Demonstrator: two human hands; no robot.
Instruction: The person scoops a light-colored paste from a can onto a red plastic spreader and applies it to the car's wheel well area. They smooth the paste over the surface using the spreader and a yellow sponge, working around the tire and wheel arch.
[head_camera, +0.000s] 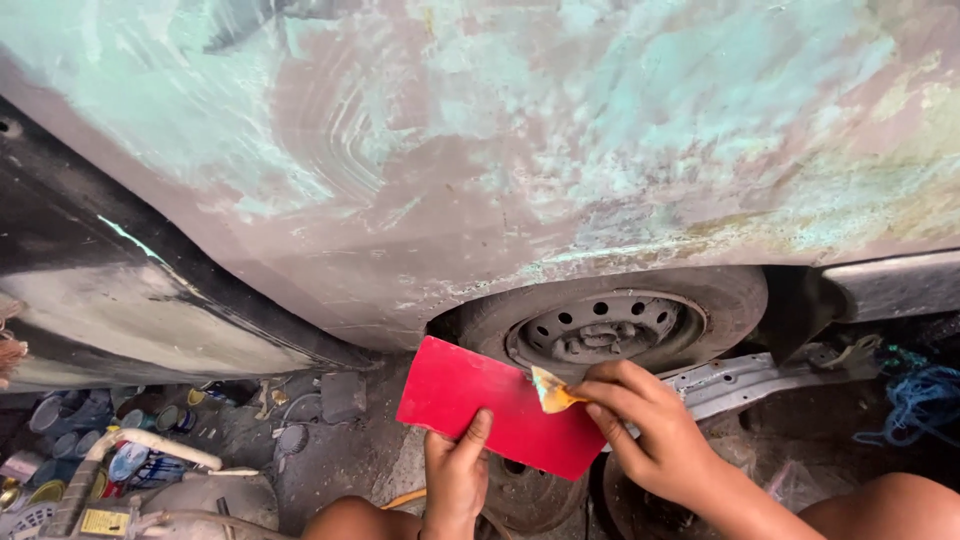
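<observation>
- Nearest me, my left hand (455, 470) is closed around the lower edge of a red rectangular board (495, 418), thumb up over its face, holding it tilted in front of the wheel.
- My right hand (645, 425) pinches a small yellowish spreader (552, 391) between thumb and fingertips; its edge touches the board's upper right part.
- My bare knees show at the bottom edge, either side of the hands.
- On the ground to the lower left I see a clutter of tins and a white pipe (160, 447); a blue rope (925, 400) lies at the far right.
- Behind the board sits a dusty steel wheel (605, 325) in its arch.
- Farthest, the car body panel (520, 140) fills the upper view, patchy with greenish and pinkish filler, sanded in swirls.
</observation>
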